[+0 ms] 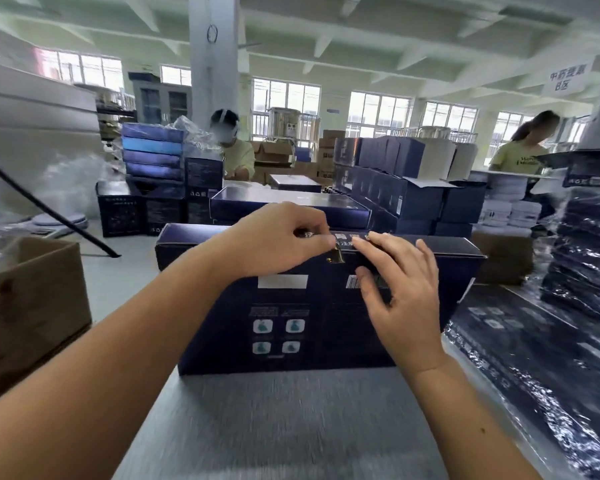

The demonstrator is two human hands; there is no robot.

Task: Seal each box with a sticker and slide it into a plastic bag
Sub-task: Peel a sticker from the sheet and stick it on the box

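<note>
A: Where's the box (222,323)?
B: On the grey table (274,427), long side running left to right, printed face toward the camera.
A: Hands?
B: The left hand (278,240) pinches a gold sticker (338,258) at the top edge. The right hand (402,289) rests straight-fingered beside it.

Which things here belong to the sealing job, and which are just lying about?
Job: dark blue box, gold sticker, left hand pinching it, right hand steadying the box.
Lying about: cardboard carton, stacked boxes behind, bagged boxes at right.

Near table (291,427) passable; wrapped stacks (589,258) apparently block right.
</note>
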